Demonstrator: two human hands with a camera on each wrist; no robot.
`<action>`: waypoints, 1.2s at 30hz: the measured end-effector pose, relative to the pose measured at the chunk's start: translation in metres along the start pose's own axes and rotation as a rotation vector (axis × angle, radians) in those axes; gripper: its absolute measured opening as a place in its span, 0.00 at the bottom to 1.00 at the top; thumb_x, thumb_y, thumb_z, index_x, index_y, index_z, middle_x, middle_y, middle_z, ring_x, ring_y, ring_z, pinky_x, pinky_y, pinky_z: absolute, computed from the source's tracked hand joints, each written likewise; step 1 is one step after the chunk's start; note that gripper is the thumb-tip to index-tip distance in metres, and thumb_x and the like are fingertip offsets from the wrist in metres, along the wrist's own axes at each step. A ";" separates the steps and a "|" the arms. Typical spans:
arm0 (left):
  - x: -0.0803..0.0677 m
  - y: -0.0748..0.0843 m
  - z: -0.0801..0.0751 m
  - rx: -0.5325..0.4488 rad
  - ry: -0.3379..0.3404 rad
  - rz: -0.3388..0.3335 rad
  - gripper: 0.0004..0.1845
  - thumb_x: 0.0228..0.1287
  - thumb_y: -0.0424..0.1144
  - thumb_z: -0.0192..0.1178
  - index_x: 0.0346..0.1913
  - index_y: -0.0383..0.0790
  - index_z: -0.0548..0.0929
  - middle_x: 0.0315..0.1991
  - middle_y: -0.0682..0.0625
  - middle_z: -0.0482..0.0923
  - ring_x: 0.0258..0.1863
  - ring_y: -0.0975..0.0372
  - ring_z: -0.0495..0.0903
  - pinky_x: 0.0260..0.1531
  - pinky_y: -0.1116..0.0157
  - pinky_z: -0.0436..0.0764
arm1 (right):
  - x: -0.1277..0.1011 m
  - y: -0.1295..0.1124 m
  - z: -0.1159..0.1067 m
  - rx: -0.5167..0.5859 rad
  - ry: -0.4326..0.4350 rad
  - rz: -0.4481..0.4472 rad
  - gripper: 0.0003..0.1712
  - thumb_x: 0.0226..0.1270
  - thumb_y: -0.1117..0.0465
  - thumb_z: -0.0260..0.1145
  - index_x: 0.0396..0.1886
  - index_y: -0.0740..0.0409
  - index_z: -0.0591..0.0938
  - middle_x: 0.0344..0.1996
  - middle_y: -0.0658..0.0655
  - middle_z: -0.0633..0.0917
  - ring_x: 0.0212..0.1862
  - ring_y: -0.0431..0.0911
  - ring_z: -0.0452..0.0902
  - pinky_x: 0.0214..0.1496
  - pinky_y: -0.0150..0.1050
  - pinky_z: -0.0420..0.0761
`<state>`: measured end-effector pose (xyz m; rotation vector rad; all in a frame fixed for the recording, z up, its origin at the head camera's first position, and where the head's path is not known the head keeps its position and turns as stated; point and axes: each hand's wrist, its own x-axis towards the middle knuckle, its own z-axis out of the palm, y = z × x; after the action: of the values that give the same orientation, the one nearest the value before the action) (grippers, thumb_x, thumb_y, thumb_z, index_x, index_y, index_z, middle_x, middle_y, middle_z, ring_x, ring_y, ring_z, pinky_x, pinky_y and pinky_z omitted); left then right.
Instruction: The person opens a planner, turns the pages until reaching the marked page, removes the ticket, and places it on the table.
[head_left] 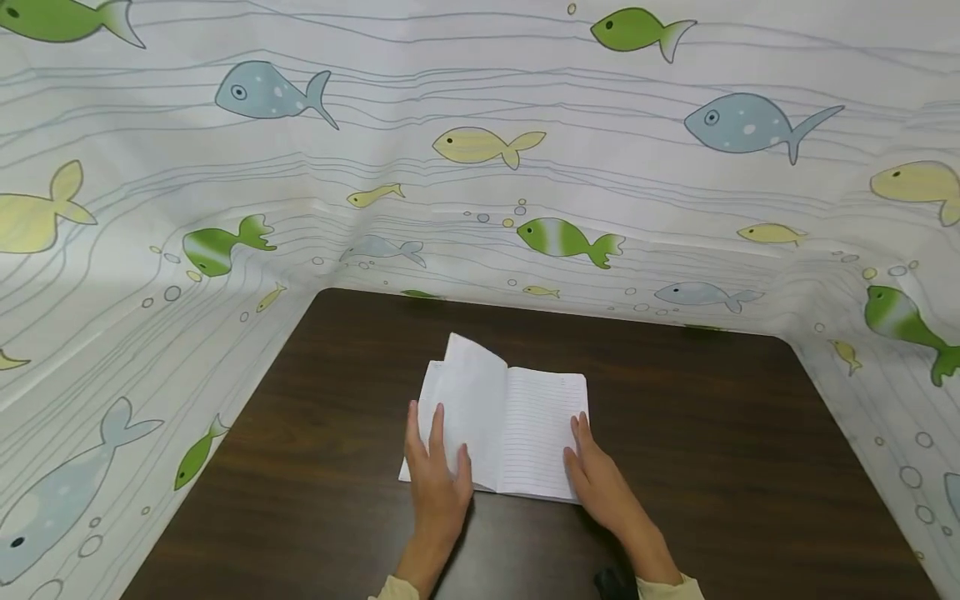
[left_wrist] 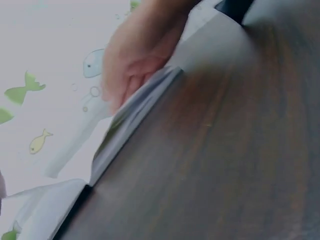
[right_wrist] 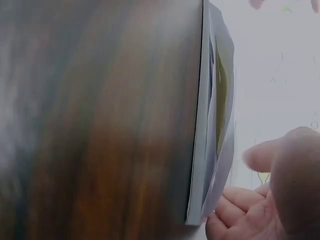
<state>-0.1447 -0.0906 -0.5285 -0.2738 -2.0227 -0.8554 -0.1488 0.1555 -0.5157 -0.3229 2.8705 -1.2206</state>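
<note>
At the table's centre: an open notebook (head_left: 517,425) lies flat on the dark wooden table (head_left: 720,467), lined right-hand page facing up.
Loose pages: on the notebook's left half several leaves stand partly lifted and curled, their top corner pointing toward 11 o'clock.
Left hand (head_left: 437,471): at 7 o'clock of the notebook, fingers straight and spread, resting flat on the lifted leaves; it grips nothing.
Right hand (head_left: 600,475): at 5 o'clock, fingers extended and relaxed, pressing on the lower right corner of the lined page; it holds nothing either.
Surroundings: a white fish-print cloth (head_left: 480,167) walls the table in from 9 through 12 to 3 o'clock.
Risk: the raised leaves look springy, so if the left hand's flat pressure lands unevenly they could crease or fold over.
Risk, second: with only light fingertip pressure at the right corner, the notebook may slide on the smooth tabletop.
</note>
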 end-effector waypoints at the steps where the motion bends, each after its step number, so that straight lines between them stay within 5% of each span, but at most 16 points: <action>1: 0.001 -0.001 0.000 0.029 0.014 0.010 0.38 0.45 0.22 0.62 0.66 0.37 0.73 0.69 0.30 0.59 0.66 0.38 0.61 0.67 0.49 0.58 | 0.000 0.000 0.000 -0.016 0.003 -0.014 0.37 0.78 0.57 0.51 0.75 0.72 0.48 0.73 0.64 0.58 0.73 0.49 0.52 0.71 0.49 0.55; 5: -0.002 -0.001 0.002 0.055 -0.111 0.117 0.33 0.44 0.19 0.53 0.57 0.44 0.82 0.66 0.37 0.69 0.67 0.43 0.66 0.65 0.40 0.58 | -0.001 0.001 0.001 -0.060 0.019 -0.044 0.37 0.75 0.60 0.55 0.74 0.72 0.51 0.72 0.65 0.58 0.72 0.50 0.53 0.70 0.49 0.57; 11: -0.019 0.005 0.004 -0.118 -0.649 0.244 0.20 0.67 0.33 0.57 0.61 0.40 0.79 0.66 0.47 0.71 0.67 0.56 0.68 0.64 0.53 0.68 | -0.005 0.003 0.005 -0.104 0.018 -0.054 0.36 0.74 0.59 0.57 0.74 0.70 0.56 0.74 0.66 0.56 0.72 0.53 0.54 0.70 0.54 0.60; 14: -0.023 0.008 0.003 -0.097 -0.793 0.253 0.24 0.70 0.46 0.57 0.64 0.40 0.76 0.67 0.48 0.70 0.68 0.58 0.66 0.67 0.56 0.64 | -0.006 0.002 0.003 -0.148 0.030 -0.082 0.35 0.74 0.60 0.57 0.73 0.70 0.57 0.73 0.65 0.58 0.72 0.55 0.55 0.70 0.56 0.59; 21: -0.024 0.009 0.002 -0.123 -0.750 0.244 0.27 0.64 0.48 0.63 0.63 0.40 0.77 0.66 0.46 0.71 0.67 0.56 0.67 0.66 0.56 0.66 | -0.008 -0.002 -0.003 -0.324 0.154 -0.148 0.32 0.72 0.62 0.58 0.70 0.71 0.63 0.70 0.66 0.65 0.70 0.55 0.62 0.68 0.65 0.55; 30: -0.022 0.006 0.003 -0.236 -0.744 -0.028 0.49 0.61 0.55 0.65 0.76 0.36 0.52 0.75 0.45 0.55 0.71 0.57 0.61 0.65 0.58 0.68 | -0.008 -0.005 0.005 -0.310 0.063 -0.151 0.26 0.74 0.63 0.54 0.67 0.73 0.68 0.68 0.69 0.66 0.69 0.52 0.63 0.70 0.64 0.51; 36: -0.020 0.003 0.003 -0.292 -0.698 -0.114 0.50 0.56 0.42 0.71 0.75 0.34 0.52 0.73 0.41 0.58 0.68 0.54 0.66 0.62 0.58 0.71 | -0.004 -0.010 0.012 -0.208 0.011 -0.197 0.27 0.76 0.63 0.53 0.68 0.72 0.65 0.68 0.66 0.68 0.70 0.54 0.63 0.71 0.60 0.56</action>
<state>-0.1340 -0.0838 -0.5441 -0.7050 -2.5612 -1.2525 -0.1417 0.1409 -0.5176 -0.6168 3.0405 -0.9462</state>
